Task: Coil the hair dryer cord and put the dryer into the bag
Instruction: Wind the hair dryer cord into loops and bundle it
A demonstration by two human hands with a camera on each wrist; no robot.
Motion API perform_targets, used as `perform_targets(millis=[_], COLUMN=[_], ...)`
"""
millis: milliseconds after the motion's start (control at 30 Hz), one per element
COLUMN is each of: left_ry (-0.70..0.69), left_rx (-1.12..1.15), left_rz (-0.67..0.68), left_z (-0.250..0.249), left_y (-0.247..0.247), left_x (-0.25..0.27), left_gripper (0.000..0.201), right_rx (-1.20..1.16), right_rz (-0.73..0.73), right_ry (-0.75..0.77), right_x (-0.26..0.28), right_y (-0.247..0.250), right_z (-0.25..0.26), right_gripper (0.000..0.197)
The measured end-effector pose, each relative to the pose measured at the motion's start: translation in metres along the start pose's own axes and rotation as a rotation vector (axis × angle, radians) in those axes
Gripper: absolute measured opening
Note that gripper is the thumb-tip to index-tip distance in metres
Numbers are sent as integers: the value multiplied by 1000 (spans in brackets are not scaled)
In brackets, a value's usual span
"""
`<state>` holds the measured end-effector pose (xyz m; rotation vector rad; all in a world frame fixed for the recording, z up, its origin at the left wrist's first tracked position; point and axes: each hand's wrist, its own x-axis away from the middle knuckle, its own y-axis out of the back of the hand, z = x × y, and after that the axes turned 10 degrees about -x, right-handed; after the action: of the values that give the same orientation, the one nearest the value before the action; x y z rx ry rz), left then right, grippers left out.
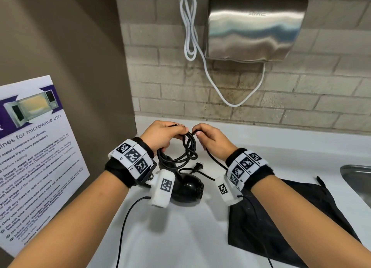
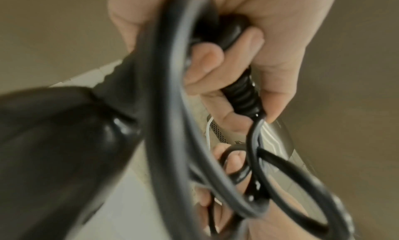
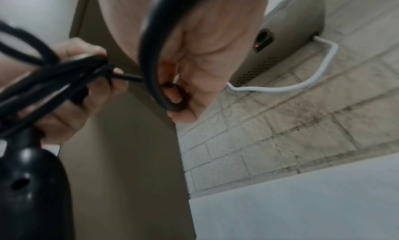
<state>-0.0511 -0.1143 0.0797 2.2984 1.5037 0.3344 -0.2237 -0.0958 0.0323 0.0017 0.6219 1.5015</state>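
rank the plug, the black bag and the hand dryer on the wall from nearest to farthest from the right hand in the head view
1. plug: on the counter just below the right hand, toward the left.
2. bag: flat on the counter, lower right, beneath the right forearm.
3. hand dryer: high on the brick wall, upper right, clearly farthest.

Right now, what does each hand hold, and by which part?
Left hand grips the dryer's handle end with the gathered cord loops. Right hand pinches the cord's loose run.
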Motion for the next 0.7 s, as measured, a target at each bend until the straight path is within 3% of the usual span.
perform_targets(millis=[167, 433, 700], left_ry=[-24, -69, 53], left_rx=[3, -118, -24], left_rz=[28, 96, 135], left_z=[0, -8, -4], left_y=[-2, -7, -1], left_x=[1, 1, 1], left_gripper=[13, 7, 13], right_rx=[-46, -22, 26], right_rz=[-104, -270, -402], right_ry=[-44, -137, -171], right_x=[0, -12, -15], right_y=[-3, -22, -5], right_z=[4, 0, -4], right_gripper=[29, 30, 27])
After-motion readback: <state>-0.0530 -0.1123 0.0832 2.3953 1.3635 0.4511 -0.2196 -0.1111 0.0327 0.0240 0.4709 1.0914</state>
